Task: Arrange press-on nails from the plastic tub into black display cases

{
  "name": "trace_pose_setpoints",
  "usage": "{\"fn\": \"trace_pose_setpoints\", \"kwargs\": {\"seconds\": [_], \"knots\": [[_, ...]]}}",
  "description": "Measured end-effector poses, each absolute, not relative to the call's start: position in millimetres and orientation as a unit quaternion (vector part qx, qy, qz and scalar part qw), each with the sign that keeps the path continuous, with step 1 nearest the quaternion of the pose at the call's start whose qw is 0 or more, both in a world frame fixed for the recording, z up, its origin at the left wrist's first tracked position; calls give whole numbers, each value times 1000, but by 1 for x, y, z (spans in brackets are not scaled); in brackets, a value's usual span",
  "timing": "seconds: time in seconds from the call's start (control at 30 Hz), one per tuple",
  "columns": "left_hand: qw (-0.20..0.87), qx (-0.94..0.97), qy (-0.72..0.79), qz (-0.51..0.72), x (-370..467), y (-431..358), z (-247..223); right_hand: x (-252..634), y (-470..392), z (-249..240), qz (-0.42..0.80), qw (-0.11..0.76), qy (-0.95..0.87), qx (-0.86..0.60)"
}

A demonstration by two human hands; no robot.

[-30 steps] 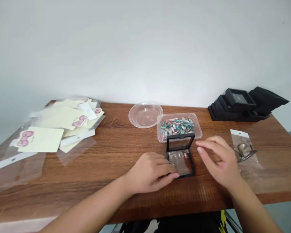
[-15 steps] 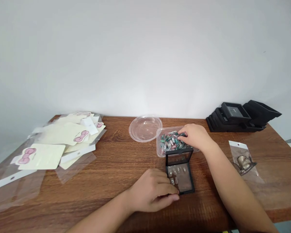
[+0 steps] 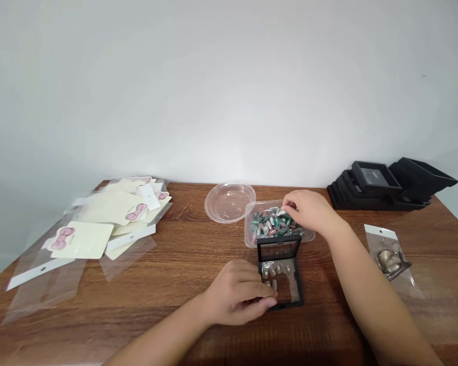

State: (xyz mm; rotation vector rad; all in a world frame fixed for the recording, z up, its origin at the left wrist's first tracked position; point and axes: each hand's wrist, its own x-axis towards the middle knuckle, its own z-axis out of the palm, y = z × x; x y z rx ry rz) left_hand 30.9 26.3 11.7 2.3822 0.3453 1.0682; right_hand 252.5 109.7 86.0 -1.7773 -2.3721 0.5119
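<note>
A small black hinged case (image 3: pixel 294 284) stands with its lid up on the wooden table, several clear nail-shaped pieces in rows inside. My left hand (image 3: pixel 244 294) grips its front left edge, thumb and fingers close together at the corner. Behind the case is a clear rectangular tub (image 3: pixel 248 236) full of shiny green, pink and silver nail-shaped pieces (image 3: pixel 270 222). Over the tub's right part, my right hand (image 3: pixel 303 208) has its thumb and fingertips pinched together at the pieces; what lies between them is too small to name.
A round clear lid (image 3: pixel 230 203) lies behind the tub, overlapping its corner. Cream cards with pink bows (image 3: pixel 87 240) and clear bags are heaped at the left. Black cases (image 3: pixel 370 190) are stacked at the back right, with a bagged metallic item (image 3: pixel 389 260) in front.
My right hand's fingers have drawn together and moved up slightly from the pieces. My left hand still rests at the case. The whole view has shifted a little.
</note>
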Motion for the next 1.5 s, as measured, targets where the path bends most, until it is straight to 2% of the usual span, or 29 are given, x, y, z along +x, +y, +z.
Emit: {"fn": "trace_pose_setpoints", "kwargs": {"seconds": [0.3,0.5,0.7,0.8,0.9,1.1,1.33,1.5], "knots": [[280,834,112,461,30,24,43,269,105,100,358,208,-745,-523],[191,821,119,524,36,50,93,267,103,105,466,276,-718,-437],[162,776,244,558,58,77,123,254,92,113,640,419,-582,-274],[190,791,272,513,65,79,123,246,89,112,683,430,-538,-243],[205,785,263,522,66,79,118,242,88,112,714,408,-514,-243],[211,758,268,557,67,80,108,242,90,112,722,393,-505,-262],[217,750,284,556,67,79,108,244,92,112,677,387,-543,-310],[206,769,313,518,65,85,101,254,97,110,546,349,-634,-422]]}}
